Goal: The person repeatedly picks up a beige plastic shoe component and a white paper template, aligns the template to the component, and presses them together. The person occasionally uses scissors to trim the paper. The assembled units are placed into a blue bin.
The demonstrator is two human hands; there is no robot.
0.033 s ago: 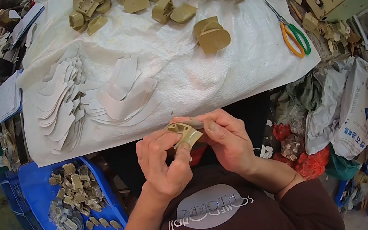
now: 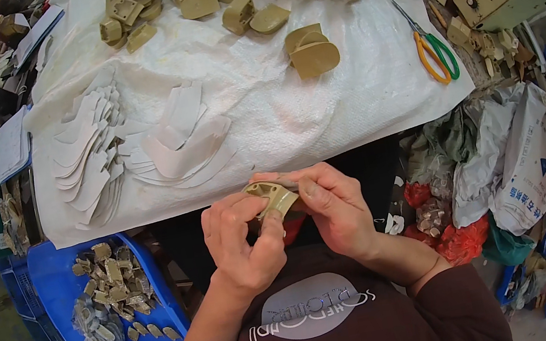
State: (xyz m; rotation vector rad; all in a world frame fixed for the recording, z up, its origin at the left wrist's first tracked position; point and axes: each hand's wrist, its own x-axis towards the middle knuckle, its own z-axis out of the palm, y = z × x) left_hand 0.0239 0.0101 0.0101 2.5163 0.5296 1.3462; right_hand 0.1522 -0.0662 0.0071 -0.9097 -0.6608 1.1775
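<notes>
Just off the table's front edge I hold an olive-coloured shoe heel (image 2: 283, 200) with its hollowed end turned up. My left hand (image 2: 241, 238) is closed round it, thumb and forefinger pressing its near side. On the heel's far right side, my right hand (image 2: 338, 210) pinches a thin pale grey strip (image 2: 287, 185), its thumb pressing along the rim. The right fingertips behind the heel are hidden. On the table lie fanned, curved off-white cut pieces (image 2: 91, 155) and a smaller overlapping bunch (image 2: 185, 146). Two bare heels (image 2: 314, 57) stand together farther right.
Many olive heels (image 2: 200, 4) are heaped at the back of the white-sheeted table (image 2: 262, 107). Scissors (image 2: 436, 54) with orange and green handles lie near its right edge. A blue tub (image 2: 61, 295) of wrapped-looking heels is at lower left; plastic bags (image 2: 485, 169) crowd the right.
My right hand and its thumb have shifted very slightly left along the heel's rim. The left hand keeps its grip, and the whole view has moved a little.
</notes>
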